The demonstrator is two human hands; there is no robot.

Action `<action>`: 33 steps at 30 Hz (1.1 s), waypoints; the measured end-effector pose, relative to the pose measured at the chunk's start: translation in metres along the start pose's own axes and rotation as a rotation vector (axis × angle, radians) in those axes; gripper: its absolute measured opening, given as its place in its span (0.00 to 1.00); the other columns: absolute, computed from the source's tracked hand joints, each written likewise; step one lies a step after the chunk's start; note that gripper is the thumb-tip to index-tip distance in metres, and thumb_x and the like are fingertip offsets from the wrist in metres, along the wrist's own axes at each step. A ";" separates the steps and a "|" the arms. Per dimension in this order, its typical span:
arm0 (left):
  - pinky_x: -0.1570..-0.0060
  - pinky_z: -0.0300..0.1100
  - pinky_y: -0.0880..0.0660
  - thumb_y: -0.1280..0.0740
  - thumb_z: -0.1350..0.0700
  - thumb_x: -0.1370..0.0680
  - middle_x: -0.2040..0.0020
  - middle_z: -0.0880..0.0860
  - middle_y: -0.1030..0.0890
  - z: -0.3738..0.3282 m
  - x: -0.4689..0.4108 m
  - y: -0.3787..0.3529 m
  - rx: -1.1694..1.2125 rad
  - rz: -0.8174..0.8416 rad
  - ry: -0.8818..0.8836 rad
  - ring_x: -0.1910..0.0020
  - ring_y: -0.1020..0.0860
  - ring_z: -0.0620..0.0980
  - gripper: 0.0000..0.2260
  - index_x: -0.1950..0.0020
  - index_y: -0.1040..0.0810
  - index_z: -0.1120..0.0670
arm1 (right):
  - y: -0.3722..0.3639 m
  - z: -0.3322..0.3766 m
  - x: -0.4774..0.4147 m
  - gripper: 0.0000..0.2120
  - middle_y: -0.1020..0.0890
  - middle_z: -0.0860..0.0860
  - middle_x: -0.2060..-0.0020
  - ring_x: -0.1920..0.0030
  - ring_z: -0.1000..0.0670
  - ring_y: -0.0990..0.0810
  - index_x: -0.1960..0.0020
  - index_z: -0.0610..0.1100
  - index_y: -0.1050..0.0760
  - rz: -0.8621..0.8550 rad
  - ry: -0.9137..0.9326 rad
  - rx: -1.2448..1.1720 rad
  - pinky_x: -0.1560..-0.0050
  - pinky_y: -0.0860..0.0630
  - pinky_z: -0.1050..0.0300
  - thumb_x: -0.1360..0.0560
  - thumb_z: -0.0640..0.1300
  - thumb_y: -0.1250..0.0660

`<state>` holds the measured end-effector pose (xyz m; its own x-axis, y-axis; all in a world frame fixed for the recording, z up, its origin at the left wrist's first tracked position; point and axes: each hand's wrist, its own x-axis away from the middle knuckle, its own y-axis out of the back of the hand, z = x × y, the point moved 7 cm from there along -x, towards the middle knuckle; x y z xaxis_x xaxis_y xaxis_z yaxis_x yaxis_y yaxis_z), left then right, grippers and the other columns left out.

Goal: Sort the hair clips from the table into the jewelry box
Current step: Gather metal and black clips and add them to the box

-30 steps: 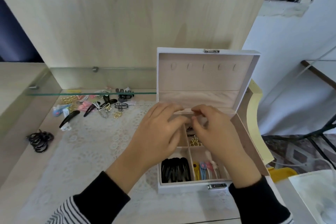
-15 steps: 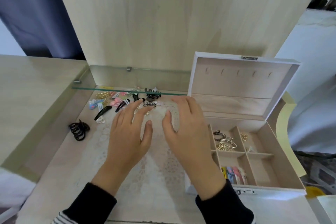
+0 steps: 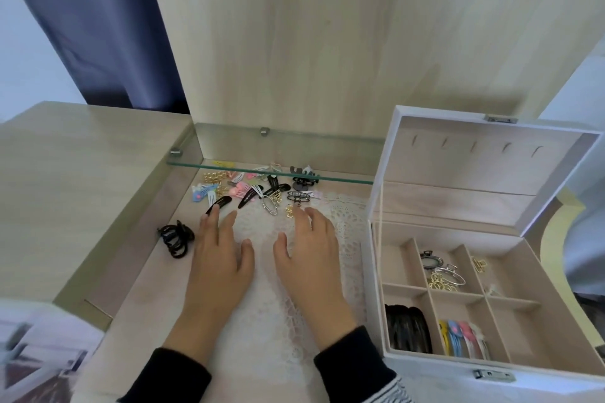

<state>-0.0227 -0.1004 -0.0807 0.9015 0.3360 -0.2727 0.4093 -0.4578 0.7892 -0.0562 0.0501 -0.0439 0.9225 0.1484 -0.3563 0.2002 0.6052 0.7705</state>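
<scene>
While a heap of loose hair clips (image 3: 255, 193) waits at the back of the table (image 3: 131, 271), partly under a low glass shelf (image 3: 268, 170), the sorting looks roughly half done. The heap mixes black, pink, blue, white and gold clips, touching and overlapping one another. A black claw clip (image 3: 176, 237) lies by itself to the left of the heap.

Both hands lie palm down near the heap, fingers straight, holding nothing. The left hand (image 3: 219, 258) points at a long black snap clip (image 3: 218, 204); its fingertips reach the near end, though whether they touch cannot be told. The right hand (image 3: 311, 255) rests over a white lace mat (image 3: 340, 216), fingertips just beside a small gold clip (image 3: 289, 210).

To the right stands the white jewelry box (image 3: 425, 366), its lid (image 3: 474, 167) propped upright. Inside, the front left compartment holds a row of black snap clips (image 3: 407, 327). The front middle compartment holds coloured snap clips (image 3: 463, 337) in yellow, blue, pink and white. The rear middle compartment holds metal clips (image 3: 442, 271), black, silver and gold. One rear right compartment holds a small gold claw (image 3: 479, 263). Other compartments look empty.

Judging by the heap, many clips remain, and the next pick has not yet been made.
</scene>
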 end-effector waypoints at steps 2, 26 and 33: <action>0.25 0.54 0.45 0.36 0.56 0.21 0.22 0.58 0.43 0.000 0.000 -0.001 -0.002 0.003 0.035 0.22 0.48 0.58 0.25 0.25 0.37 0.58 | -0.011 -0.006 -0.006 0.23 0.27 0.44 0.36 0.36 0.43 0.30 0.32 0.44 0.31 0.003 -0.034 0.029 0.36 0.32 0.49 0.26 0.46 0.38; 0.47 0.23 0.38 0.34 0.63 0.22 0.44 0.50 0.21 -0.002 0.004 0.013 0.160 -0.148 -0.028 0.51 0.32 0.34 0.12 0.39 0.20 0.55 | -0.021 -0.018 -0.006 0.07 0.23 0.49 0.55 0.55 0.48 0.28 0.53 0.43 0.26 -0.155 -0.009 0.070 0.55 0.28 0.54 0.29 0.44 0.30; 0.54 0.26 0.32 0.34 0.58 0.21 0.51 0.46 0.21 -0.001 0.005 0.014 0.194 -0.137 0.021 0.55 0.26 0.32 0.07 0.43 0.23 0.50 | -0.020 -0.018 -0.007 0.04 0.26 0.47 0.60 0.61 0.49 0.30 0.57 0.41 0.28 -0.174 -0.027 -0.016 0.61 0.27 0.53 0.29 0.35 0.33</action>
<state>-0.0131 -0.1044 -0.0708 0.8334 0.4218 -0.3571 0.5488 -0.5554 0.6247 -0.0728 0.0509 -0.0662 0.8829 0.0191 -0.4692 0.3528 0.6323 0.6897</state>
